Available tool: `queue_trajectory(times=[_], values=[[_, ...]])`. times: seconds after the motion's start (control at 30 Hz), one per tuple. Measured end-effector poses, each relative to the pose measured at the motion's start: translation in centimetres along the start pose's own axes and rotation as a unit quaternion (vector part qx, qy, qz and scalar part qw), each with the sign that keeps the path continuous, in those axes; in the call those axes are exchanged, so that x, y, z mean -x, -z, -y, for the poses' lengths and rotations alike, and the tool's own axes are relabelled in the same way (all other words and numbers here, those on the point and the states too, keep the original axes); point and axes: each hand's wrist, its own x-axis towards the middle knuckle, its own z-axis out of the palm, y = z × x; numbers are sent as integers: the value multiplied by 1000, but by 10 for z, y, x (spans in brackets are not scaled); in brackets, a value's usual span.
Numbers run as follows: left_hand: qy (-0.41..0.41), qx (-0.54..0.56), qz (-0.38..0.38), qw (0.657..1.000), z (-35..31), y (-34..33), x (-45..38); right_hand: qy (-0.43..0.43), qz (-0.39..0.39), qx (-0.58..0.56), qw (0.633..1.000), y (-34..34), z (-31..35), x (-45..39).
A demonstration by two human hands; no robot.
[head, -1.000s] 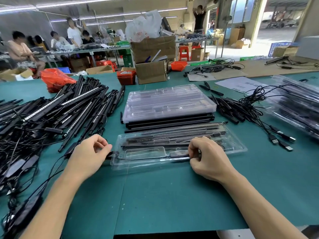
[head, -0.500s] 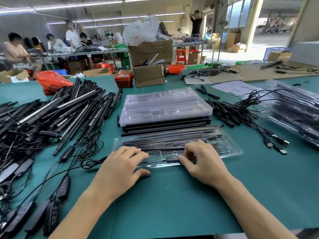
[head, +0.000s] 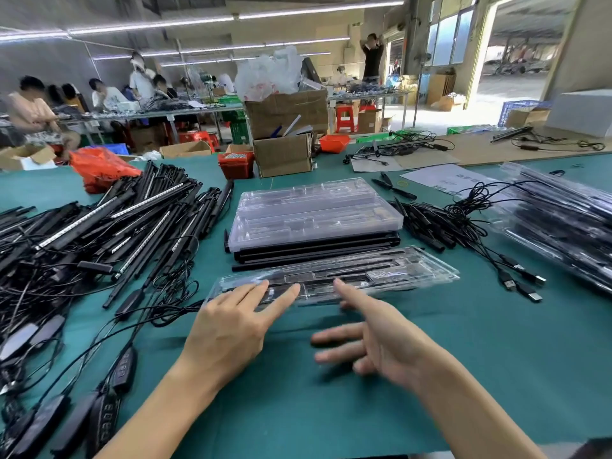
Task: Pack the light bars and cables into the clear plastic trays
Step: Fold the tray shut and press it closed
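Note:
A closed clear plastic tray [head: 407, 273] holding black light bars lies across the green table in front of me. My left hand [head: 231, 323] lies flat with straight fingers on the tray's left end. My right hand [head: 374, 339] hovers open and blurred just before the tray's near edge, fingers spread, holding nothing. Behind the tray sits a stack of empty clear trays [head: 311, 210] on top of several black bars [head: 314, 251]. A big heap of loose light bars and cables [head: 99, 233] fills the left side.
USB cables and short black parts [head: 463, 226] lie to the right of the stack. Packed trays [head: 563, 220] are piled at the far right. Cardboard boxes [head: 284, 134] and a red bin [head: 235, 164] stand at the back. People work at benches behind.
My right hand has lifted off the tray and pulled back toward me, fingers spread. My left hand has flattened on the tray's left end. The view has tilted upward.

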Motion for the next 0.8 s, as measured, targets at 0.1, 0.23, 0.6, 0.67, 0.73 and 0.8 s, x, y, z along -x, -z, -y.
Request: queue_trajectory(times=[0.1, 0.23, 0.6, 0.67, 0.73, 0.8], values=[[-21, -2, -20, 1000, -4, -1, 5, 25, 4, -243, 970, -16, 1, -6], [-10, 24, -51, 998, -6, -4, 11, 101, -71, -259, 958, -35, -7, -18], [313, 71, -140, 937, 16, 8, 19, 339, -112, -242, 902, -17, 48, 5], [400, 101, -78, 908, 28, 9, 24, 367, -122, -273, 881, -1, 70, 13], [460, 195, 12, 866, 39, 11, 26, 389, -145, -302, 858, 14, 87, 19], [474, 279, 75, 832, 44, 11, 26, 408, -169, -327, 836, 30, 98, 21]])
